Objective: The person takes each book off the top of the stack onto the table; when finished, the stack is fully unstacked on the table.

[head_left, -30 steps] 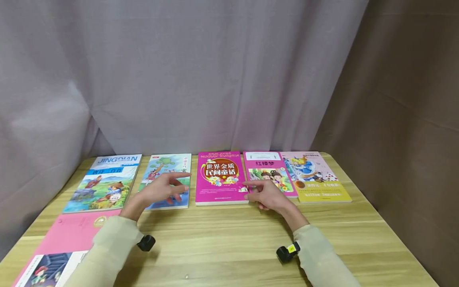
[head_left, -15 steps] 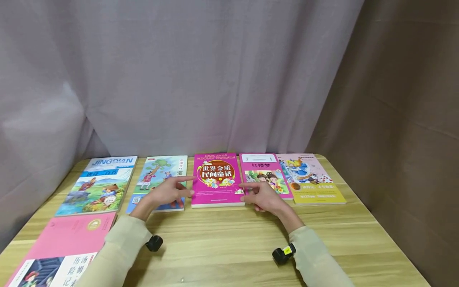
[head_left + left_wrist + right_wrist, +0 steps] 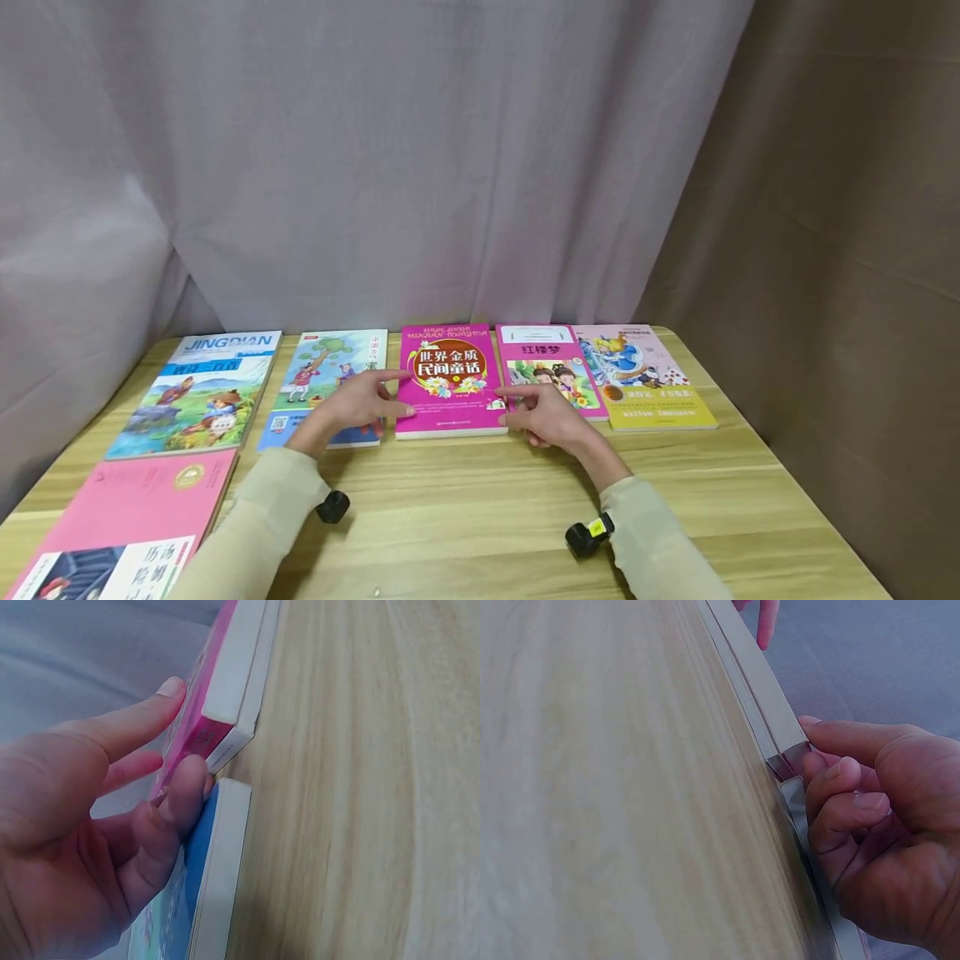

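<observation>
A magenta children's book (image 3: 450,400) with a red-brown title oval lies face up in the middle of the back row. In the left wrist view its pages (image 3: 234,664) sit on a second book (image 3: 262,656) with a white spine. My left hand (image 3: 352,404) holds the magenta book's left edge, thumb over the cover and fingers against the spine side. On the opposite edge my right hand (image 3: 551,412) grips near the front corner; in the right wrist view its thumb touches the book and the lower fingers (image 3: 851,817) are curled. Parts of the fingertips are hidden.
To the left lie a green-and-blue book (image 3: 322,367) and a blue-topped poetry book (image 3: 187,400), with a pink book (image 3: 150,500) below. A pink book (image 3: 551,346) and a yellow-banded book (image 3: 637,375) lie right. Grey curtain (image 3: 420,167) hangs behind the wooden table (image 3: 465,517).
My left hand has moved right, from above the green-and-blue book to the magenta book's left edge. The right hand stays at the right edge. The view has shifted slightly.
</observation>
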`<state>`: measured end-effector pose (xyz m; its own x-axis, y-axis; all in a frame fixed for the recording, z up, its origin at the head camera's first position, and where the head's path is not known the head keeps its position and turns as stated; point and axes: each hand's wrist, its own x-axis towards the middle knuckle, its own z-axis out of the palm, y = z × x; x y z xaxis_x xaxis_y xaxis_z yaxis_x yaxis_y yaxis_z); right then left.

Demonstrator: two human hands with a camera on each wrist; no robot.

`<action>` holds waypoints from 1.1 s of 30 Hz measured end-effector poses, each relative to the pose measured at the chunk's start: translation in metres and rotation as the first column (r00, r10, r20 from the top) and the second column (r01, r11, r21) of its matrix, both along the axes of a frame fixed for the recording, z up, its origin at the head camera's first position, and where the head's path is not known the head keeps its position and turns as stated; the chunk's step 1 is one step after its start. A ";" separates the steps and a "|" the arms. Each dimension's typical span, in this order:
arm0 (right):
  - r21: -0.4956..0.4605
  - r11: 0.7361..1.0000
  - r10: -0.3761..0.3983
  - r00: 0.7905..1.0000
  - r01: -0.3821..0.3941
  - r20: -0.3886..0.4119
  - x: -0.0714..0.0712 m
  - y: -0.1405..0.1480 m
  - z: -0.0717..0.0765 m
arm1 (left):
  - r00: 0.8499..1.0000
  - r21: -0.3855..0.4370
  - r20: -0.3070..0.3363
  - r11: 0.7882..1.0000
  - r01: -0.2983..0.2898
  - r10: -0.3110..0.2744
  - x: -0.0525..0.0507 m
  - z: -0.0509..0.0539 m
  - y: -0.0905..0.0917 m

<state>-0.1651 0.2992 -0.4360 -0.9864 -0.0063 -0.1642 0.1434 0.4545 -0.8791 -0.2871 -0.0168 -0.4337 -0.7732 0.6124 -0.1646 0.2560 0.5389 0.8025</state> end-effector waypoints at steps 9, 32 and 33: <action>-0.003 1.000 0.002 1.000 -0.002 -0.001 -0.001 -0.001 0.000 | 0.997 -0.088 -0.047 0.994 -0.062 0.058 0.002 0.002 0.008; -0.025 1.000 0.000 1.000 0.000 0.017 0.001 0.000 0.001 | 1.000 -0.102 -0.024 0.995 -0.013 0.010 0.005 0.004 0.015; -0.025 1.000 0.001 1.000 -0.001 0.018 0.001 0.000 0.001 | 0.999 -0.115 -0.031 0.993 -0.019 0.015 0.005 0.005 0.016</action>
